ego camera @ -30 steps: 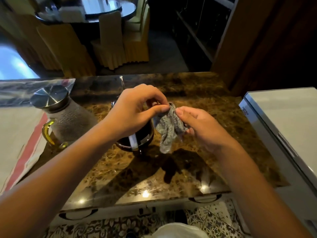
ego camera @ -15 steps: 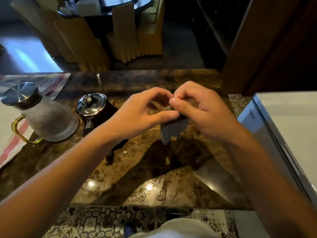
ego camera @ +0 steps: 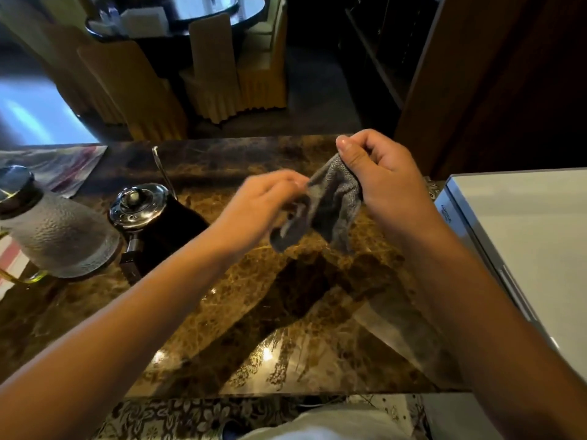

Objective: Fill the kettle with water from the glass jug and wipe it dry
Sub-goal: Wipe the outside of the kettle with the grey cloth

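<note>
While both hands' fingers pinch grey cloth, brown marble counter, draped chairs behind

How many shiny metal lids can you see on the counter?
2. One sits on the glass jug at the far left edge, its lid partly cut off by the picture. The other lid tops the dark kettle just right of the jug. Others could be out of view.
</note>
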### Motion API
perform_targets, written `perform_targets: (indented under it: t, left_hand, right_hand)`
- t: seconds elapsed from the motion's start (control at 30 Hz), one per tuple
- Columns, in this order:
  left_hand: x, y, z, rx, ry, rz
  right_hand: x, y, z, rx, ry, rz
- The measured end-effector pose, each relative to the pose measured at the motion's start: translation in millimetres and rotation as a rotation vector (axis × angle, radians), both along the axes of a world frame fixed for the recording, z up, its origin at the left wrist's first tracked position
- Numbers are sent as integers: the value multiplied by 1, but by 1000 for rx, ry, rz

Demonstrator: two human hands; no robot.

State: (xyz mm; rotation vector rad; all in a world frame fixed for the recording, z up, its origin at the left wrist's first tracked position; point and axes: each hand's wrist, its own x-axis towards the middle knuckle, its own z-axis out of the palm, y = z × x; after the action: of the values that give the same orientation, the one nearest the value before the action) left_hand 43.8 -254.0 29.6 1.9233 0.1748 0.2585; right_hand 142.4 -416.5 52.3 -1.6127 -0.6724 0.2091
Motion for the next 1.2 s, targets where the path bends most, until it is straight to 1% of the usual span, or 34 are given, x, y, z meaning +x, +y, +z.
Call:
perform_targets:
  t: [0.03, 0.1, 0.13, 0.23, 0.27, 0.3, 0.4, 0.47, 0.6, 0.67, 0.7, 0.73, 0.8, 0.87, 0.9, 0.97, 1.0, 1.07, 1.1, 1.13, 1.2]
  left_hand:
    - [1, -6, -7, 15, 18, -67]
    - [3, -10, -20, 130, -14, -116]
    - [6, -8, -25, 134, -27, -105]
    - [12, 4, -32, 59, 10, -87]
    - [15, 8, -34, 76, 28, -84]
    - [17, 10, -35, 106, 38, -80]
    - [28, 19, -34, 150, 1, -39]
    - [42, 26, -31, 122, -11, 3]
    - [52, 31, -28, 184, -40, 32]
    - [55, 28, -27, 190, -50, -42]
    - [50, 27, -26, 188, -74, -78]
    - [52, 24, -27, 171, -90, -111]
    - [53, 19, -30, 63, -116, -117]
    - [64, 12, -40, -61, -32, -124]
    - [66, 14, -46, -67, 20, -136]
    - [81, 15, -63, -36, 139, -175]
    - [86, 18, -70, -24, 174, -161]
    - [103, 23, -85, -5, 220, -89]
    - [110, 24, -92, 34, 225, -45]
    - [118, 27, -99, 108, 228, 0]
    - [134, 33, -111, 293, 224, 51]
  right_hand:
    - [1, 0, 0, 10, 17, 3]
    - [4, -1, 1, 19, 53, 22]
    - [8, -3, 2, 19, 76, 33]
    - [26, -16, 2, 25, 166, 99]
    - [33, -22, 1, 3, 185, 128]
    - [41, -29, 0, -52, 173, 163]
    - [62, -44, -8, -346, 92, 268]
    - [77, -50, -14, -478, 33, 249]
    - [91, -62, -17, -515, -121, 106]
    - [94, -75, -17, -474, -154, 100]
    - [91, -80, -14, -449, -164, 137]
    - [93, -88, -14, -433, -147, 168]
    - [97, -99, -13, -361, -80, 228]
    - [109, -107, -22, -267, 27, 216]
    - [114, -104, -32, -245, 61, 199]
    - [132, -100, -61, -265, 133, 129]
    - [139, -94, -76, -288, 159, 111]
    - [156, -87, -110, -345, 228, 71]
    - [162, -84, -122, -375, 260, 53]
    - [168, -79, -136, -392, 295, 45]
    - [179, -69, -157, -426, 303, 3]
